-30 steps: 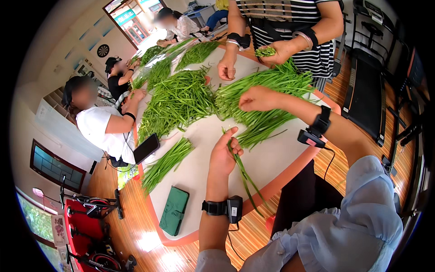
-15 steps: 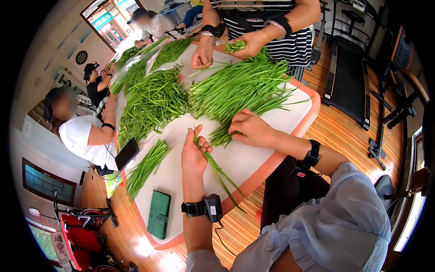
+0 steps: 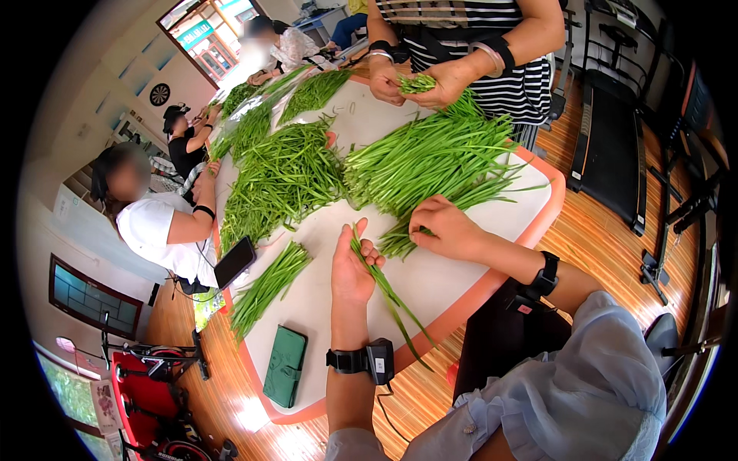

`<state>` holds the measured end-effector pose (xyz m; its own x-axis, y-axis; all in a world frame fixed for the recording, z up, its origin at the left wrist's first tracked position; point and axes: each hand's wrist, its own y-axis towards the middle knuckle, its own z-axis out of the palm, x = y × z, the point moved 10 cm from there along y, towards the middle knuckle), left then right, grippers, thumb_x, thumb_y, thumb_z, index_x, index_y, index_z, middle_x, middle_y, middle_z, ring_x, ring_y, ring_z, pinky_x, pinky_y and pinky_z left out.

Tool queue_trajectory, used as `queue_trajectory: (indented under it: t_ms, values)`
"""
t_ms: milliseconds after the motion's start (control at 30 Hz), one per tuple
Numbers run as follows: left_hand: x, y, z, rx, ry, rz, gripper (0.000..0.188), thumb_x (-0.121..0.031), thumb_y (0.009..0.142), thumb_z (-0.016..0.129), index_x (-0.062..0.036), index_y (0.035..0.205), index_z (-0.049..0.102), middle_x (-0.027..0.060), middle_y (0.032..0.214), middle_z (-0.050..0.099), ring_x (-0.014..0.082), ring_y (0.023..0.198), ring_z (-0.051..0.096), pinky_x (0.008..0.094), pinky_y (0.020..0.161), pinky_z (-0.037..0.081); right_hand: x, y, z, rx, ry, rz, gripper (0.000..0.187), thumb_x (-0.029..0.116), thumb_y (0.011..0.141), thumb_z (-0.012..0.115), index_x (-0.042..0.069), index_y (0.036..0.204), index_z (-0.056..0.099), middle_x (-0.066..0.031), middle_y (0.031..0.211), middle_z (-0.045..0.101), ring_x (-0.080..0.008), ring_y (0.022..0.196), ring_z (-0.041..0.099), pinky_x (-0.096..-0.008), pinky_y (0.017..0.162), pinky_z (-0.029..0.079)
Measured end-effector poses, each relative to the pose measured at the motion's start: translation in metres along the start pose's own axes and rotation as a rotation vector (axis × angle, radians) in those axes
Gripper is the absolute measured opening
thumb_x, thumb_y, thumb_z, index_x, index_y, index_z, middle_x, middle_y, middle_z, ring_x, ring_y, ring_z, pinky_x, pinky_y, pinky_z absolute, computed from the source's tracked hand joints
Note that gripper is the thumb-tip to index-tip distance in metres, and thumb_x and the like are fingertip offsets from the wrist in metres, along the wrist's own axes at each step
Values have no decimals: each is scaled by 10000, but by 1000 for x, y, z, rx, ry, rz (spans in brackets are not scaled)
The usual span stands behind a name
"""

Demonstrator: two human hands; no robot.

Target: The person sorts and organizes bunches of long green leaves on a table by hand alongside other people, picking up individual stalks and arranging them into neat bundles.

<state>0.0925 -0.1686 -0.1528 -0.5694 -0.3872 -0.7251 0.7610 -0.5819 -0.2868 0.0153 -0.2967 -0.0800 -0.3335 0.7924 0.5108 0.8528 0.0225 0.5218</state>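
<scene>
My left hand (image 3: 354, 265) is turned palm up over the table, its fingers curled round a few long green garlic chives (image 3: 392, 303) whose ends hang past the table edge. To its right, my right hand (image 3: 447, 228) reaches down with bent fingers at the near edge of a large heap of garlic chives (image 3: 430, 157). Its fingertips touch stalks there, and exactly what they pinch is hidden. Left of my left hand lies a small separate bundle of chives (image 3: 269, 288). A looser, tangled heap (image 3: 284, 169) spreads farther back on the left.
A green phone case (image 3: 285, 366) lies near the front corner of the white table (image 3: 323, 296) with its orange rim. A dark phone (image 3: 234, 262) stands at the left edge. Across from me, a person in stripes (image 3: 473, 58) holds a short bunch of chives. Others sit along the left side.
The whole view has shifted slightly, while my hands keep nearly the same pose. The person opposite has brought the free hand back to the bunch held in the other.
</scene>
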Motion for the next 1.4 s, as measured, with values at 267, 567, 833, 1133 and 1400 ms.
queue_trajectory:
  t_ms: [267,567,833,1133,1400]
  values:
    - [2,-2,19,172,106,20,341,-230,848,580,-96,1155,517,-49,641,364,88,570,354,270,586,363,-18,22,43,86,726,329,150,149,815,582,6,859,586,-71,718,624,-127,654,597,-269,583,461]
    - [0,2,7,104,75,66,241,-267,881,542,-113,1065,524,-29,688,436,109,626,429,280,599,391,-17,13,75,277,849,400,209,157,876,540,-10,992,590,-49,820,623,-109,741,597,-244,678,478]
    - [-14,5,-10,28,2,113,242,-249,885,529,-108,1082,517,20,877,516,190,841,500,356,791,439,-34,-26,22,347,612,416,203,189,826,580,18,917,641,-47,719,637,-90,667,594,-247,622,457]
    - [-7,0,8,68,22,61,312,-240,902,499,-138,1197,491,-39,677,391,90,580,332,252,570,324,-49,-14,-42,-32,-167,150,129,114,773,534,68,839,635,-71,830,606,-271,867,529,-367,778,428]
    - [-5,-4,6,25,81,43,340,-258,884,538,-121,1192,494,-46,646,354,68,541,276,212,512,255,-63,-11,-20,135,-408,236,119,148,768,554,114,845,638,-22,914,563,-232,976,445,-397,845,341]
